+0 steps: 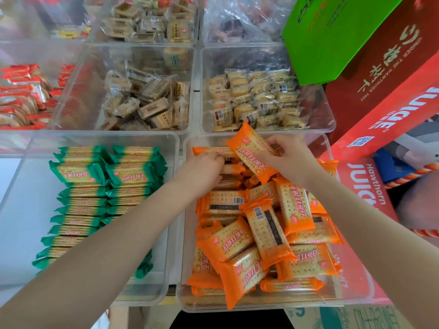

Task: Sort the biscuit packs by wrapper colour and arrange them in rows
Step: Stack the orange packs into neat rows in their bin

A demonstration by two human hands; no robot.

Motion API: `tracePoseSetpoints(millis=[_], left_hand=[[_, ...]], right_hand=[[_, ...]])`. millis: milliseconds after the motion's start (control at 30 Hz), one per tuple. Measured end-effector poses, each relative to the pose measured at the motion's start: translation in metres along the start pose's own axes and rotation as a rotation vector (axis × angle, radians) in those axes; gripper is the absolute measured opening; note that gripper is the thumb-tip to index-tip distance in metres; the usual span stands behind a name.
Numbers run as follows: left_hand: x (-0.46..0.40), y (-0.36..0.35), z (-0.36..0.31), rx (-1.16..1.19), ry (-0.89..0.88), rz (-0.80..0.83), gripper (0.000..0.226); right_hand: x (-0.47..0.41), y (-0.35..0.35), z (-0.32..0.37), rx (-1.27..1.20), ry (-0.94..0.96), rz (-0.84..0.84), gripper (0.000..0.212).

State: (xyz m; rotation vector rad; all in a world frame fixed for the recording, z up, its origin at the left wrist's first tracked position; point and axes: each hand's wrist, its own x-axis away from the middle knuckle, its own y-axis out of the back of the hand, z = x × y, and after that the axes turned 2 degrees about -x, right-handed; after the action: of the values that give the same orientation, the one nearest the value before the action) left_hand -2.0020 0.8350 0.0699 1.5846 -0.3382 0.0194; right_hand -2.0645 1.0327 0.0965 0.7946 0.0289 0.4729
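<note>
**Lining up the orange packs**

While my right hand (288,157) pinches an orange pack (251,151) by its edge, thumb under and fingers curled on top, I hold it tilted just above the far end of the orange bin (351,298). My left hand (204,169) curls its fingers on the row (215,151) standing on edge at the far wall. I cannot tell if it grips a pack or only steadies them.

I think the good way is to turn my pack up on its edge, slide it in beside that row, and keep my left hand there so nothing tips. The near packs (261,241) lie in a messy heap, so lots are left. The green packs (95,191) in the left bin (164,276) already sit in neat rows.
</note>
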Motion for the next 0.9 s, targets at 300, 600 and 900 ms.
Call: tracePoseSetpoints(millis=[300,600,900], left_hand=[[-0.003,-0.013,-0.006,0.072,0.064,0.059,0.027],[-0.016,0.001,-0.010,0.104,0.139,0.295,0.017],[-0.006,0.019,0.004,0.031,-0.013,0.214,0.028]], right_hand=[[0.004,0.005,-0.005,-0.043,-0.008,-0.007,0.027],[0.007,0.007,-0.001,-0.064,0.004,0.023,0.023],[0.014,0.016,0.005,-0.079,0.012,-0.045,0.023]])
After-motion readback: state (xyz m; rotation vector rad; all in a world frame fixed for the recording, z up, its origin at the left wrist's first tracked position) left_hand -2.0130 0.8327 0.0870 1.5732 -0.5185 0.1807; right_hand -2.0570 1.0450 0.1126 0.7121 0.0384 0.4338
